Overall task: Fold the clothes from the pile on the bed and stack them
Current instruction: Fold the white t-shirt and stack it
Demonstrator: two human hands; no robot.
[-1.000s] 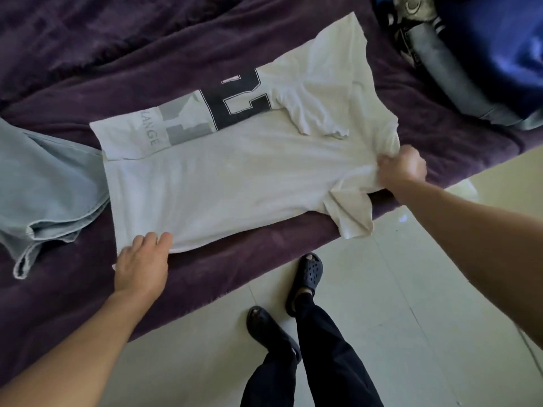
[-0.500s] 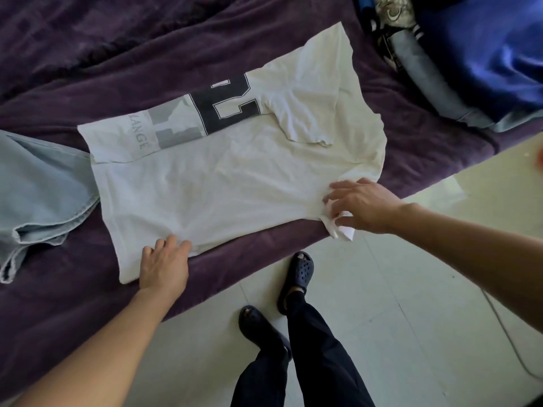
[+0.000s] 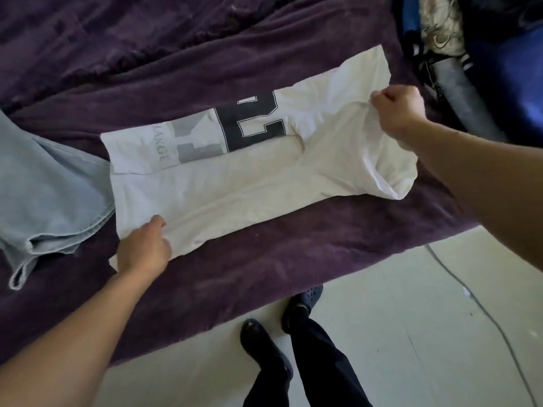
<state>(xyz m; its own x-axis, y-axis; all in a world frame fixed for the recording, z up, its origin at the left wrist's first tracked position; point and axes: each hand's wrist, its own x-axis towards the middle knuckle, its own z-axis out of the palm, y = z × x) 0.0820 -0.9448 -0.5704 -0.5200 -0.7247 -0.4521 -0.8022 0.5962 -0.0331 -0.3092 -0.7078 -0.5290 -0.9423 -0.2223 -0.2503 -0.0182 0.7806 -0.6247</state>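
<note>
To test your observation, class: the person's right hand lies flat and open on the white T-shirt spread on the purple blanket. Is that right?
Not quite. The head view shows the right hand curled into a fist, gripping the fabric of the white T-shirt spread on the purple blanket.
</note>
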